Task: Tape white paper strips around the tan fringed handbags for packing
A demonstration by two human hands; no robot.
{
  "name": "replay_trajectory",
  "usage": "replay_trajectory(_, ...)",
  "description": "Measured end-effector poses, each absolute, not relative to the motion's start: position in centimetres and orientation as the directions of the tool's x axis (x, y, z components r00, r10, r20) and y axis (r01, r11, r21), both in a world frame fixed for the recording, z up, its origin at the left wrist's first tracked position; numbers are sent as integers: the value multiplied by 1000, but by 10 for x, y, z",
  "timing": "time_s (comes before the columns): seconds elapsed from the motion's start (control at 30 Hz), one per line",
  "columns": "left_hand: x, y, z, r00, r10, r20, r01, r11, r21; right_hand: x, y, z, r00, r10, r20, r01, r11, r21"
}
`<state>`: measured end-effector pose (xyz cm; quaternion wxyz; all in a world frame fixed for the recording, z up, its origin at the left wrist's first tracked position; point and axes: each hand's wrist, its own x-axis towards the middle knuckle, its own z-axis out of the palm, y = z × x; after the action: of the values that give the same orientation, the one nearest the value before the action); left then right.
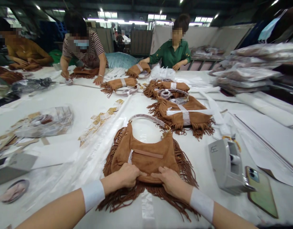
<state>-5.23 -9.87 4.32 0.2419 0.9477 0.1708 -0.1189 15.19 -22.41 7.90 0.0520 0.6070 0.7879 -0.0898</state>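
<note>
A brown suede fringed handbag [146,143] lies on the white table in front of me, its plastic-wrapped handle pointing away. A zip pocket crosses its upper face, and long fringe spreads from both sides and the near edge. My left hand [127,175] grips the bag's lower edge with curled fingers, the thumb pointing inward. On the other side of the middle, my right hand [170,181] holds the same edge, a finger pointing toward the left hand. Some fingertips are hidden. A white strip [147,206] shows below the fringe.
Beyond are more fringed bags [184,111] with white bands. At right stand a grey tape dispenser [224,165], a phone [262,190] and stacked plastic-wrapped packages [253,66]. Paper tags [101,119] and a plastic bag [46,121] lie left. Several people work across the table.
</note>
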Motion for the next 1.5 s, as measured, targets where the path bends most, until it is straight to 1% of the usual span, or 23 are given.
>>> replay_trajectory(0.07, -57, -97, 44, 916, 268, -298, 375, -835, 403, 152, -228, 74, -244, 953, -179, 969, 232, -89)
replay_trajectory(0.1, -61, -97, 43, 928, 257, -268, 351, -843, 408, 153, -232, 73, -240, 957, -163, 969, 227, -96)
replay_trajectory(0.2, -82, -97, 37, 964, 237, -124, 268, -841, 470, 158, -249, 69, -212, 974, -79, 972, 202, -118)
replay_trajectory(0.27, -97, -100, 27, 969, 242, -39, 230, -839, 494, 163, -260, 64, -212, 977, 0, 966, 209, -154)
replay_trajectory(0.37, -112, -109, 4, 958, 281, 54, 225, -856, 465, 169, -269, 54, -243, 963, 114, 940, 263, -219)
replay_trajectory(0.43, -116, -117, -9, 942, 321, 95, 254, -868, 426, 172, -270, 47, -263, 952, 157, 924, 296, -243)
replay_trajectory(0.53, -117, -125, -15, 922, 370, 114, 291, -856, 427, 176, -267, 43, -290, 943, 166, 910, 325, -259)
replay_trajectory(0.63, -117, -122, -4, 929, 362, 78, 265, -798, 542, 177, -264, 44, -288, 949, 130, 911, 313, -269)
replay_trajectory(0.77, -117, -111, 15, 945, 325, 27, 210, -670, 712, 177, -263, 49, -259, 964, 60, 925, 266, -270)
replay_trajectory(0.83, -116, -111, 18, 935, 352, 28, 215, -629, 747, 176, -261, 53, -227, 973, 53, 932, 232, -277)
replay_trajectory(0.9, -114, -113, 15, 913, 405, 51, 232, -619, 751, 173, -259, 57, -225, 972, 64, 933, 234, -275)
replay_trajectory(0.97, -111, -116, 11, 890, 449, 80, 255, -636, 728, 167, -257, 62, -249, 962, 113, 935, 269, -231)
replay_trajectory(1.03, -108, -118, 7, 869, 482, 110, 283, -667, 689, 159, -256, 65, -260, 944, 202, 939, 296, -174)
replay_trajectory(1.1, -104, -119, 5, 846, 514, 144, 323, -707, 629, 149, -254, 67, -252, 924, 286, 941, 303, -151)
replay_trajectory(1.13, -103, -119, 5, 836, 524, 161, 343, -730, 591, 145, -253, 66, -248, 920, 303, 940, 304, -153)
replay_trajectory(1.23, -99, -120, 10, 834, 511, 210, 379, -806, 455, 136, -250, 61, -234, 929, 286, 948, 283, -143)
replay_trajectory(1.3, -96, -123, 16, 852, 471, 228, 378, -855, 354, 134, -247, 57, -221, 933, 283, 959, 261, -112)
replay_trajectory(1.37, -91, -128, 24, 878, 418, 234, 352, -894, 278, 134, -243, 53, -227, 929, 293, 962, 261, -79)
replay_trajectory(1.43, -83, -135, 30, 894, 386, 228, 333, -912, 240, 135, -240, 50, -255, 923, 287, 957, 283, -60)
replay_trajectory(1.5, -75, -142, 33, 897, 387, 214, 340, -913, 225, 136, -239, 49, -287, 917, 277, 948, 314, -54)
